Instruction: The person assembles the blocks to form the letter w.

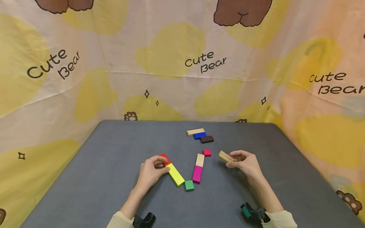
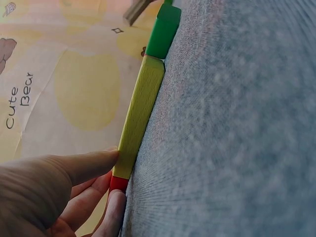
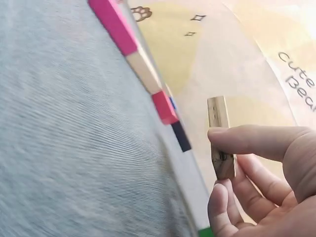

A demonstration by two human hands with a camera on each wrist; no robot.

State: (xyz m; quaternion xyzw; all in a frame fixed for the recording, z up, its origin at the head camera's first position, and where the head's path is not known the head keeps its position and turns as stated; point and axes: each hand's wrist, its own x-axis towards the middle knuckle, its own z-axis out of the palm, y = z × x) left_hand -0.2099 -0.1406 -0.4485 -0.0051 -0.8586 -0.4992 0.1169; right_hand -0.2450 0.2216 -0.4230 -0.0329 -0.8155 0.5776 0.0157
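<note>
My left hand is at the far end of a slanting pair of blocks on the grey table. Its fingers curl at a red block, partly covered by them, while the thumb lies against the adjoining yellow block. A green block sits by the yellow one's near end. Raised over the table at the right, my right hand pinches a plain wooden block between thumb and fingers. Left of that hand, a magenta block, a pale wooden block and a pinkish-red block form a line.
Farther back on the grey table lie a light wooden block, a blue block and a dark brown block, staggered against one another. A patterned cloth hangs behind the table and down its sides.
</note>
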